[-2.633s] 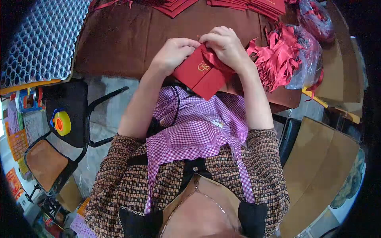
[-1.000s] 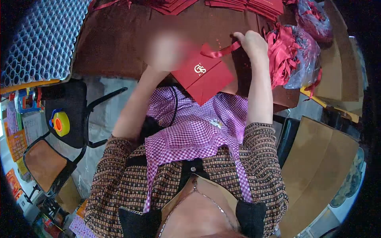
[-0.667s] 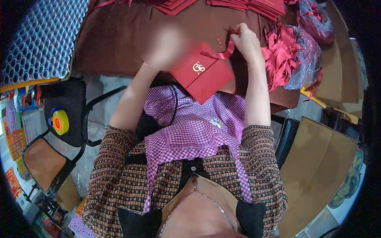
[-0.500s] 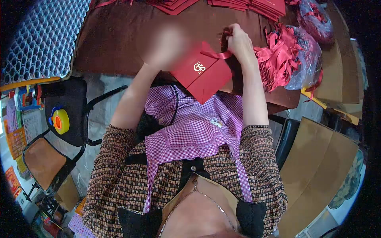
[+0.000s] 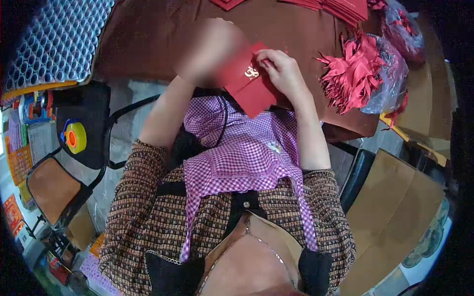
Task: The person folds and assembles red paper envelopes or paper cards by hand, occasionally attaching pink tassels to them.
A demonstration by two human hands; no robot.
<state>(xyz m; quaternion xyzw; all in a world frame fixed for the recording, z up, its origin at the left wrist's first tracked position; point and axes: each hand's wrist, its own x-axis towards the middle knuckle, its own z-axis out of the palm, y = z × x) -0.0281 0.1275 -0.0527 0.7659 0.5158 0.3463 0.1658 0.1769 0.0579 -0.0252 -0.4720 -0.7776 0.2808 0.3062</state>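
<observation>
Red folded card envelope (image 5: 254, 98) w/ gold-foil mark is btwn both hands at near edge of the brown cloth-covered table (image 5: 143, 39), its lower corner over the purple-and-white gingham apron (image 5: 247, 153). L to R: left hand (image 5: 215, 49) is at card's left side but blurred, so can't tell its grip; it should prob. just steady the card, no hard squeeze, to avoid creases. Right hand (image 5: 281, 73) has thumb & fingertips together, clamped on what looks like a short red satin ribbon (image 5: 267, 63) at card's upper R edge; best kept flat, untwisted, w/ light, even tension, clear of foil. Further R, bunch of red satin ribbons (image 5: 353, 74) lies against a clear plastic bag (image 5: 387, 91). Writing: card's gold mark seems a monogram w/ an S-like curve, not surely legible; stack of red cards (image 5: 345, 10), top R, has gold print too tiny to read.
</observation>
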